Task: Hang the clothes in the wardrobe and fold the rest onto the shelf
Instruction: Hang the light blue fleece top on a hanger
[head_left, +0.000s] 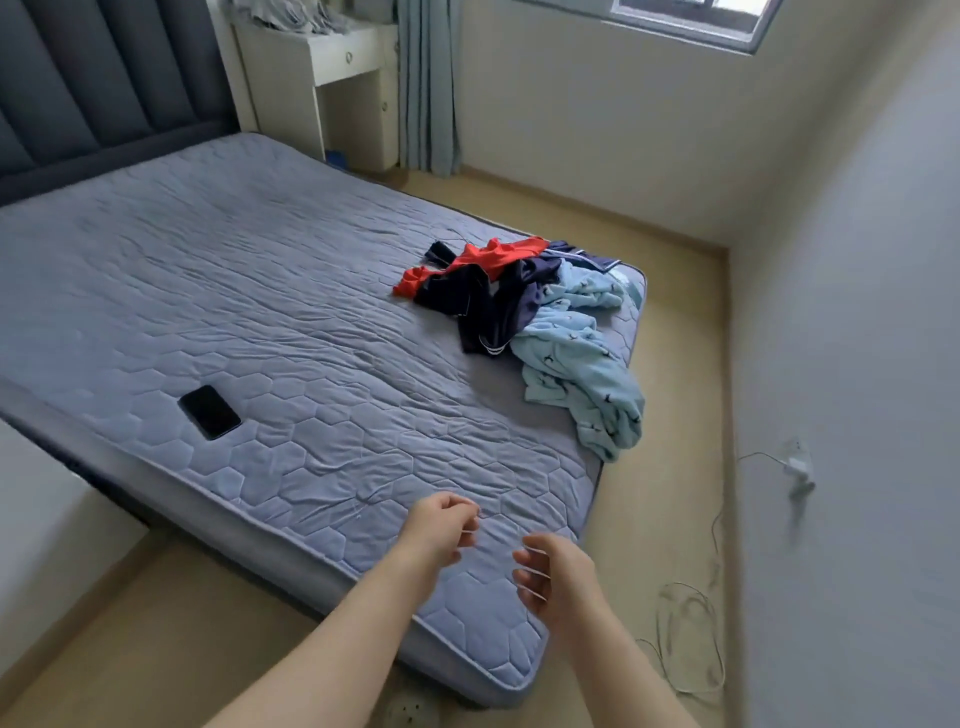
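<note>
Left hand (441, 525) and right hand (558, 582) hover loosely curled, apparently empty; the clothes pile (498, 306) lies well beyond, centre right of frame, nearer the right hand.

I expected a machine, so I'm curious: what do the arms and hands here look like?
They belong to a person. The left hand and right hand wear no gloves, and no sleeves, watch or bracelet show.

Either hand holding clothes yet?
No: left hand and right hand hover empty above the bed, apart from the clothes pile.
</note>
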